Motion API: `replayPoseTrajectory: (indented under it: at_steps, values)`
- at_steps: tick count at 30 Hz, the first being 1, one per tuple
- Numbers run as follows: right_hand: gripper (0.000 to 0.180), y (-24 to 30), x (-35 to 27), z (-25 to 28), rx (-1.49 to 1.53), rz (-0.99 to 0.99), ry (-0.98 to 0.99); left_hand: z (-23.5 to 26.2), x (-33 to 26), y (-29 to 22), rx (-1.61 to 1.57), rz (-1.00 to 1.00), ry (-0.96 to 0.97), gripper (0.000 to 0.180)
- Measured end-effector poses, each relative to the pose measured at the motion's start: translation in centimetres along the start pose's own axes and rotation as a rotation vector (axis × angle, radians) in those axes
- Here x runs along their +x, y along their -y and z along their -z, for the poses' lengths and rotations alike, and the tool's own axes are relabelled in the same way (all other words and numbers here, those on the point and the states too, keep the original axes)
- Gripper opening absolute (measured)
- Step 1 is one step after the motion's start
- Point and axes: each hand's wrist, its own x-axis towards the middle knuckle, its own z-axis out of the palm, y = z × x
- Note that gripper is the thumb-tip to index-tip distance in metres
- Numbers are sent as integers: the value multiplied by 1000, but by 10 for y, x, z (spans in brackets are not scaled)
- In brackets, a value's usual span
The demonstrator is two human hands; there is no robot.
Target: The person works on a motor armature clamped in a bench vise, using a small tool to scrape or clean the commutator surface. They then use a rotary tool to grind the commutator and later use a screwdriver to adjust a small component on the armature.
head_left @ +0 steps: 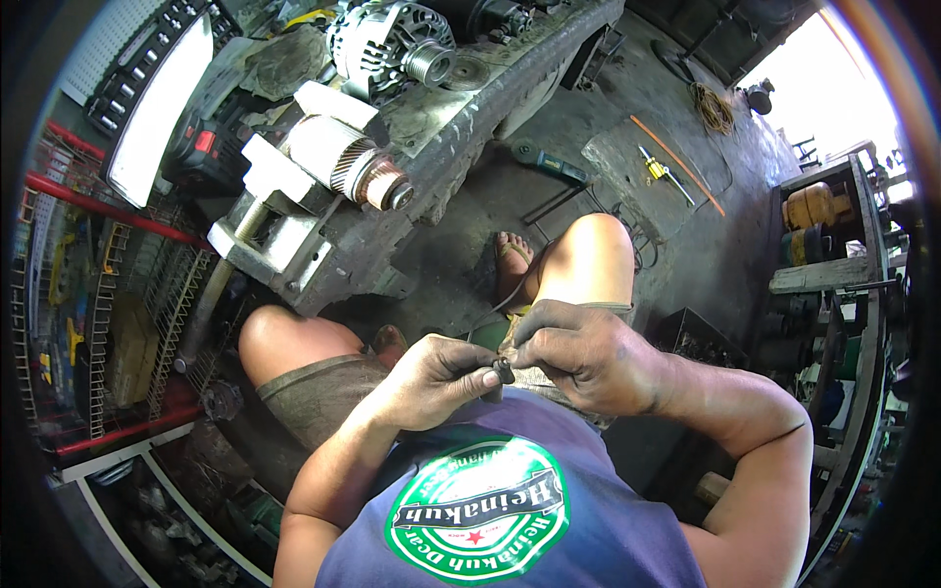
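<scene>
Above the lap, left hand and right hand pinch one small dark part.

A round green-and-white emblem with a dark banner and small red star (printed on the blue shirt) sits at bottom centre.

Both forearms come up from the lower edge and meet in front of the chest, above the lap. The left hand is curled, palm turned inward, its thumb and forefinger pinched together at the tips — the thumbnail faces up. The right hand sits just beside it, knuckles upward, fingers bent down and closed toward the left fingertips, touching them. The right elbow juts out wide; the left arm runs straighter. Both hands are grimy.
</scene>
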Motion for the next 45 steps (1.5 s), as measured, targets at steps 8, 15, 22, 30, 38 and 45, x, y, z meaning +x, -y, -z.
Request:
replayPoseTrajectory:
  at_steps: [8,15,22,30,38,45]
  values:
    - [20,0,2,3,-47,-78,-92,3,-1,-5,11,15,-17,29]
    - [21,0,2,-2,64,-168,-102,6,0,-4,0,49,-14,28]
    - [23,18,-1,19,48,-491,196,-16,-3,-8,208,-129,-73,24]
    - [38,21,-9,27,-55,-617,461,-40,3,-4,405,-238,-66,16]
    - [38,23,-10,18,-152,-587,454,-36,3,-1,391,-200,-42,19]
    - [32,15,-14,17,-186,-429,421,-27,4,2,354,-118,37,18]
